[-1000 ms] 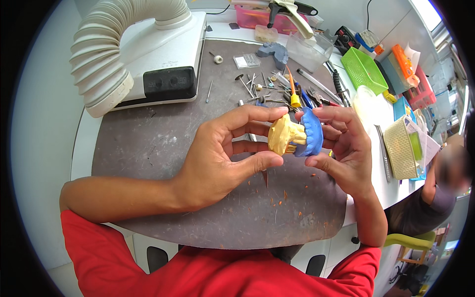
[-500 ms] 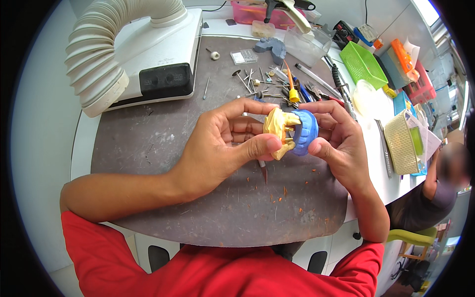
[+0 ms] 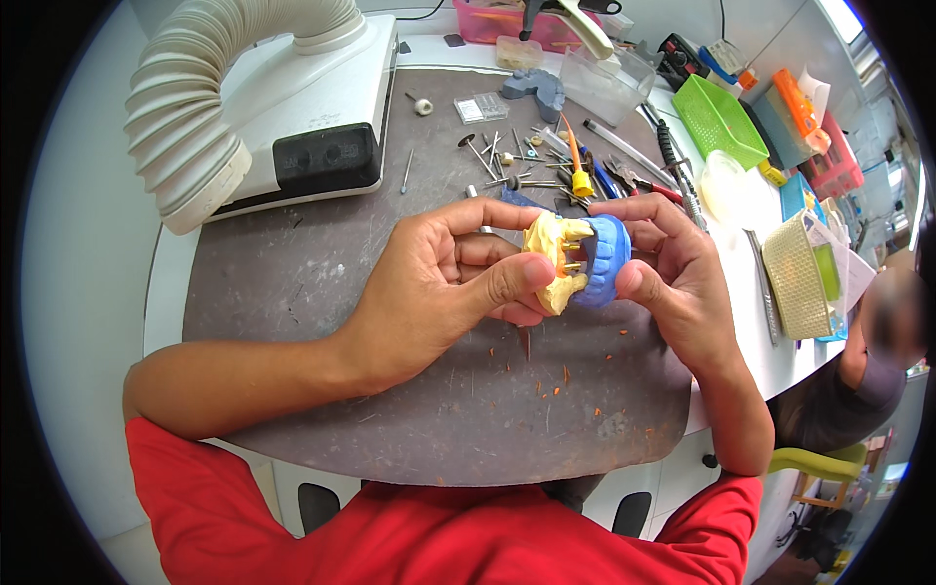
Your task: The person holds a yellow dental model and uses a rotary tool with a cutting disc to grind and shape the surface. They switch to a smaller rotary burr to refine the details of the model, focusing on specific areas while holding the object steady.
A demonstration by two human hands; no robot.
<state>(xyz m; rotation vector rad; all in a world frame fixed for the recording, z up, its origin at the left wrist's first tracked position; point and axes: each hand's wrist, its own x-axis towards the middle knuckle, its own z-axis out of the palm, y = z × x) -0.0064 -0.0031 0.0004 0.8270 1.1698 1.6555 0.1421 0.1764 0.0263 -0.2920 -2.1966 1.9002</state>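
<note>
Yellow cast [image 3: 560, 294]: held up over the mat [image 3: 439, 429] in front of you, its longer side running near to far.
Left hand [image 3: 429, 285]: your thumb and fingers pinch the cast from its left, spread only as wide as its body.
Blue arch [image 3: 606, 261]: directly right of the cast, its tooth-like bumps ranged along that same near-to-far line.
Right hand [image 3: 687, 300]: the nearer one to the arch, your thumb and fingers closed on its right side (some fingertips hide behind it).
Pins [image 3: 573, 265]: they point rightward from the cast, toward the arch; whether both pieces touch, you cannot tell.
</note>
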